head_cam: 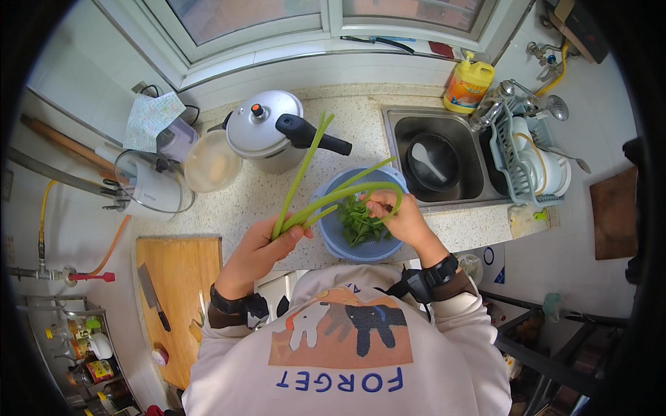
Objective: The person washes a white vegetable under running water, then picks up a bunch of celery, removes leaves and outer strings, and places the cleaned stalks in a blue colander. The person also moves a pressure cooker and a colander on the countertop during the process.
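Observation:
My left hand [268, 247] grips a small bunch of green celery stalks [307, 177] by one end, left of a blue plastic colander [359, 254]. Several of the stalks fan out up and to the right, and one bends over the colander in an arc. At the right rim, my right hand [398, 216] pinches leafy greens [359, 223] at the end of the bent stalk. More green leaves lie inside the colander, partly hidden under the hand and stalks. Whether the pinched leaves are still attached to the stalk, I cannot tell.
Behind stands a pressure cooker [265, 130], its black handle reaching toward the colander. To the right are a steel sink [471, 153] holding a dark bowl [439, 174], and a dish rack [512, 166]. A cleaver [151, 294] lies on a wooden cutting board [190, 265] at the left.

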`<state>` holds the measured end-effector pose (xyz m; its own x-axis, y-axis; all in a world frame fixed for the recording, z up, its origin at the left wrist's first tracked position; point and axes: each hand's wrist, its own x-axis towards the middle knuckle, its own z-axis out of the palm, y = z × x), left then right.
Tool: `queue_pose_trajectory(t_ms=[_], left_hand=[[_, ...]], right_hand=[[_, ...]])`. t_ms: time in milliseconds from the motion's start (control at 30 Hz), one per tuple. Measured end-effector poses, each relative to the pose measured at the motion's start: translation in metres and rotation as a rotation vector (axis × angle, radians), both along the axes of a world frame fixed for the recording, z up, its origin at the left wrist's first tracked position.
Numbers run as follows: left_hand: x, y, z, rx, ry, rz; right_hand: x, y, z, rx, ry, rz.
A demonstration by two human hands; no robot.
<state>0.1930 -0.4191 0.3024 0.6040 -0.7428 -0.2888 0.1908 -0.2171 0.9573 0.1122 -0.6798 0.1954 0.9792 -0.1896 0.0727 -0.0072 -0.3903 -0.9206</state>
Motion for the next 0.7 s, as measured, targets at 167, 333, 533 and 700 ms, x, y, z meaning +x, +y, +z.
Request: queue_pose_trajectory(t_ms=[167,333,533,700], left_hand=[[0.001,-0.001,0.001,0.06,-0.062,-0.044],[-0.001,-0.001,0.006,0.112,-0.128,-0.071],[0.008,0.019,0.0,0.174,-0.316,-0.097],[0.018,0.046,0.0,0.206,-0.376,0.041]], right_hand=[[0.0,0.0,0.003,-0.553,-0.149,0.001],[-0.001,-0.006,0.0,-0.645,-0.199,0.089],[-0.004,-0.034,-0.03,-0.017,-0.108,-0.092],[-0.008,-0.071,-0.053,0.286,-0.011,-0.224]])
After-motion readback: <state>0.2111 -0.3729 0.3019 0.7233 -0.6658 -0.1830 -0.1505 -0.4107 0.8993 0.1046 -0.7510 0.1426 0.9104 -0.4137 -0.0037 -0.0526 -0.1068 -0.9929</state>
